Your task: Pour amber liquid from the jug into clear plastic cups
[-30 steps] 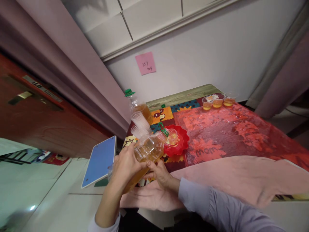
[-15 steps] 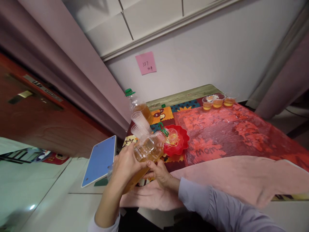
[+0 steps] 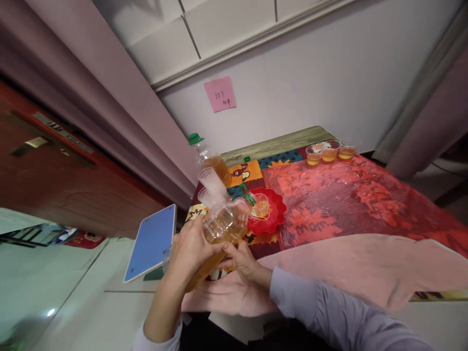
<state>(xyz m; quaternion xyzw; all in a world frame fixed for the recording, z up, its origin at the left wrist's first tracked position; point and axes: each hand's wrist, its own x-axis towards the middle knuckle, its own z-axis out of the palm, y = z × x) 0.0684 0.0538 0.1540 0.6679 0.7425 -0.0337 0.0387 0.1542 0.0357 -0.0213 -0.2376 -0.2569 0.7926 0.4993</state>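
My left hand (image 3: 190, 249) and my right hand (image 3: 242, 260) both grip a big clear plastic bottle (image 3: 225, 222) of amber liquid. The bottle is tipped, with its neck pointing away and to the right. Its mouth is over a small clear cup (image 3: 260, 204) that has some amber liquid in it. That cup stands in a red scalloped dish (image 3: 275, 222). A green loop (image 3: 247, 196) hangs at the bottle's neck. Behind the bottle, stacks of clear plastic cups (image 3: 212, 183) lean to the left.
A second bottle (image 3: 215, 168) with a green cap stands at the back left. Near it lies a loose green cap (image 3: 247, 159). Several part-filled cups (image 3: 329, 155) are at the far right. Pink cloth (image 3: 329, 263) covers the table's front edge; a blue stool (image 3: 151, 243) is at the left.
Both hands and the tilted bottle stay in almost the same place. The whole view has shifted very slightly.
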